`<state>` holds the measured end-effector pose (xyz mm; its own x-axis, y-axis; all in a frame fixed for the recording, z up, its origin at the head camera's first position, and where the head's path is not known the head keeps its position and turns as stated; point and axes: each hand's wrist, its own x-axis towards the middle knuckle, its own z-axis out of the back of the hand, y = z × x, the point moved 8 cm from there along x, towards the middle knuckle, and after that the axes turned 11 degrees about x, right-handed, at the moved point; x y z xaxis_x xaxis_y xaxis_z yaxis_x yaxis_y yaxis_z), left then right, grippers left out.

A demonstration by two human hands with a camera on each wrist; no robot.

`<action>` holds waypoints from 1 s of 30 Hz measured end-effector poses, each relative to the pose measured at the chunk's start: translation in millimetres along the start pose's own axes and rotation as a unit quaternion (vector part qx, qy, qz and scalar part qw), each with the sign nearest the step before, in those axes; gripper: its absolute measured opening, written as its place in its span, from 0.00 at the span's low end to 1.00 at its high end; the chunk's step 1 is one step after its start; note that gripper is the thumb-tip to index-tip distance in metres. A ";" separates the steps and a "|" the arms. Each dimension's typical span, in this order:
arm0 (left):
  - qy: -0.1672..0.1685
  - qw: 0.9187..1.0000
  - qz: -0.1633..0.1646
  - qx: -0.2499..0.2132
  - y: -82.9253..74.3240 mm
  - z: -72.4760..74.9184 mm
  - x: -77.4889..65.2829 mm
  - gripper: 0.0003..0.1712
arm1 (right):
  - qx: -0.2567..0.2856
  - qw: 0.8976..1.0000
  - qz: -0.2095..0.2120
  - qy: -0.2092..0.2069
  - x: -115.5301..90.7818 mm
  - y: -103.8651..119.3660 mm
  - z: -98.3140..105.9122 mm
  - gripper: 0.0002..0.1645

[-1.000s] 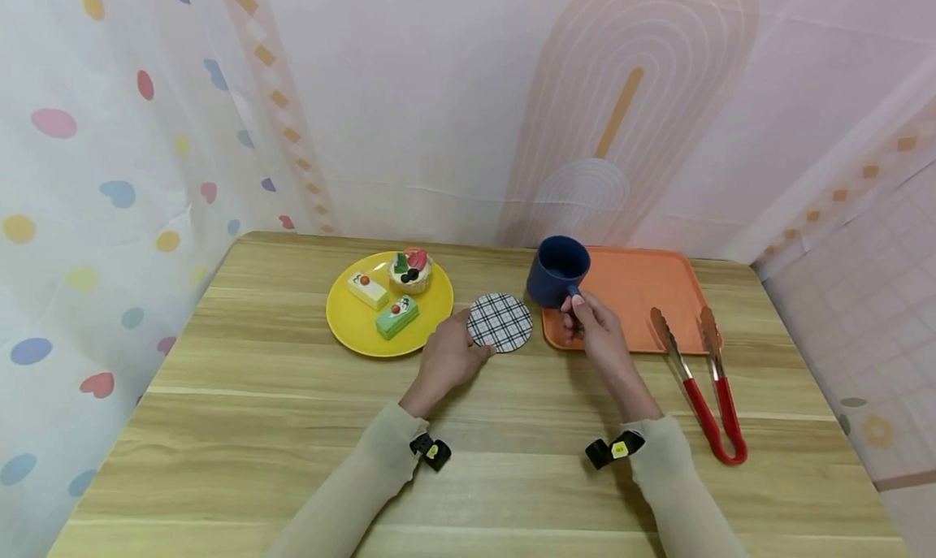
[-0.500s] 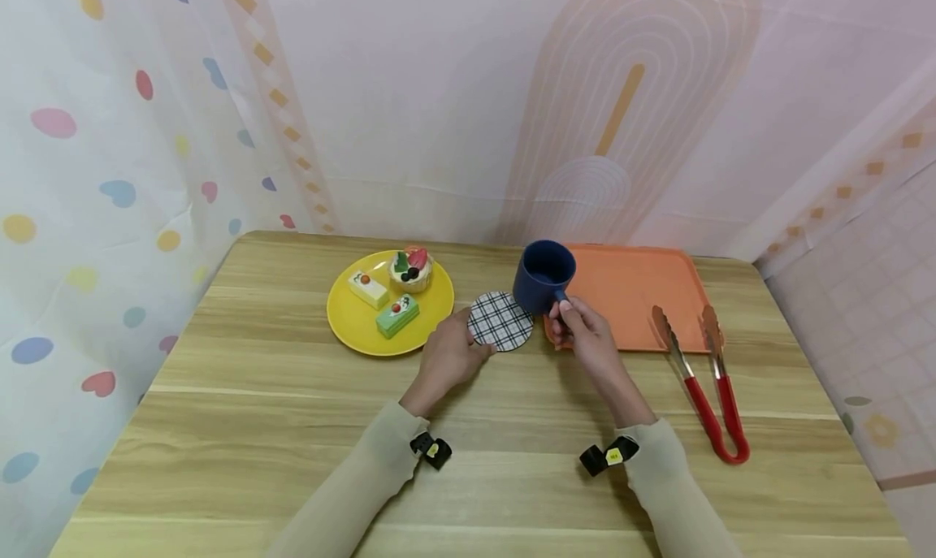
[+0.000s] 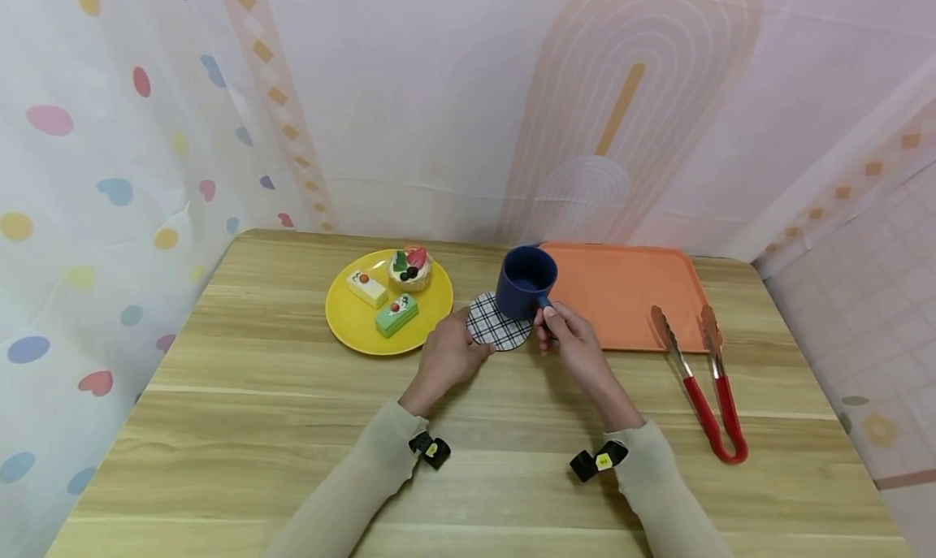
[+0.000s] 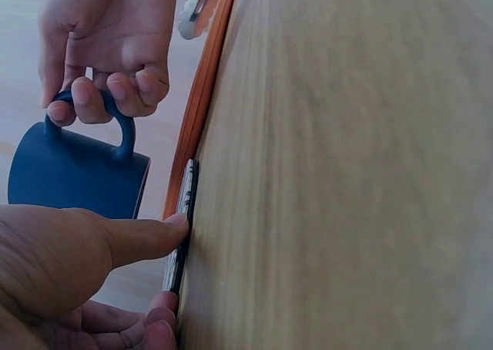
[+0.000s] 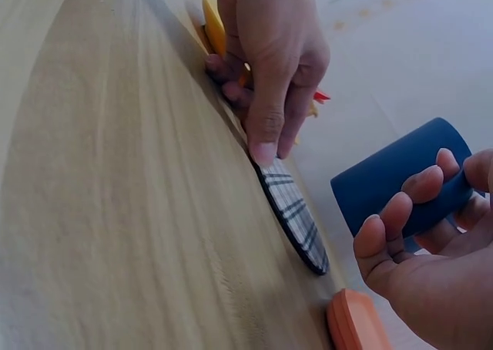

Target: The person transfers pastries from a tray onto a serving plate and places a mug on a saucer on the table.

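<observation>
In the head view my right hand (image 3: 574, 339) grips the handle of a dark blue mug (image 3: 522, 286). The mug overlaps the right part of a round plaid coaster (image 3: 490, 326); both wrist views show it raised, apart from the coaster. My left hand (image 3: 452, 353) holds the coaster by its left edge, thumb at the near side, as the left wrist view also shows the thumb (image 4: 150, 238) against its rim. The coaster lies flat on the wooden table (image 3: 497, 477). Part of its top is hidden behind the mug.
Left of the coaster a yellow plate (image 3: 351, 326) bears a fruit tart (image 3: 409, 270), a yellow cake slice (image 3: 368, 290) and a green cake slice (image 3: 396, 316). An orange tray (image 3: 621, 290) is at the right. Red-handled tongs (image 3: 712, 404) rest partly on its edge.
My right hand has carried the mug left, from over the tray's left edge to over the coaster's right part. The left hand and the coaster have stayed in place.
</observation>
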<state>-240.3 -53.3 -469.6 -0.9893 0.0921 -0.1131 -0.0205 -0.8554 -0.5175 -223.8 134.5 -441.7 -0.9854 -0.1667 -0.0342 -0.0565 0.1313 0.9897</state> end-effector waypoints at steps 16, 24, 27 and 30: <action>-0.007 1.000 -0.008 -0.003 0.7 2.7 -0.5 0.29 | -0.012 0.999 -0.018 0.029 -1.1 -13.8 -13.6 0.21; -0.023 0.999 -0.026 -0.005 1.2 5.6 -2.0 0.28 | -0.020 0.999 -0.015 0.043 -1.4 -18.5 -21.4 0.20; -0.023 0.999 -0.027 -0.005 0.9 4.4 -1.7 0.29 | -0.020 0.999 -0.022 0.044 -2.2 -21.4 -22.0 0.20; -0.022 0.999 -0.032 -0.006 -0.5 3.3 -0.3 0.28 | -0.022 0.999 -0.026 0.040 -2.6 -23.3 -20.7 0.20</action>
<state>-240.5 -54.6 -466.5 -0.9915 0.1232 -0.0426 -0.0817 -0.8422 -0.5329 -216.6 111.7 -461.8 -0.9656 -0.2490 -0.0754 -0.0974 0.0773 0.9922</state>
